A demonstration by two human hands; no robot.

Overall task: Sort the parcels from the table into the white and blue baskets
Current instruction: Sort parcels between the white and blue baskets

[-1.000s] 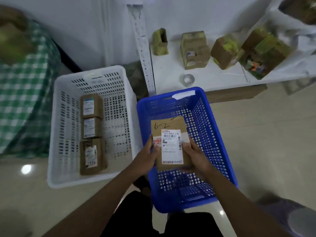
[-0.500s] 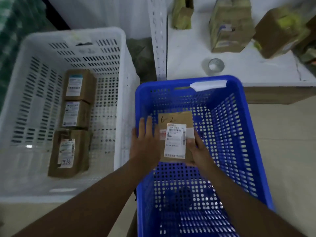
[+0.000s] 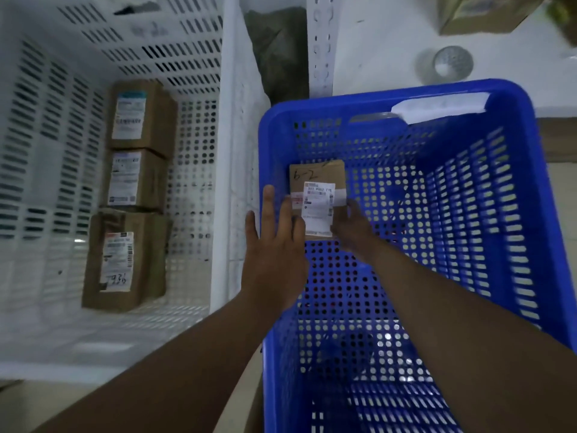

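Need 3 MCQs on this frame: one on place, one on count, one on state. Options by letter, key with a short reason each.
1. Where is the parcel marked 6-2?
A. inside the blue basket
B. inside the white basket
C. on the table

2. How many parcels lie in the white basket?
A. one
B. three
C. five

3. How is the left hand?
A. clenched in a fist
B. wrapped round the white basket's rim
C. fingers straight, beside the parcel

Key: 1 A, the parcel sits low between the blue walls, with the right hand on its right edge. 2 B, three brown labelled boxes stand in one row: far, middle, near. 3 C, the fingers are spread straight at the parcel's left edge.
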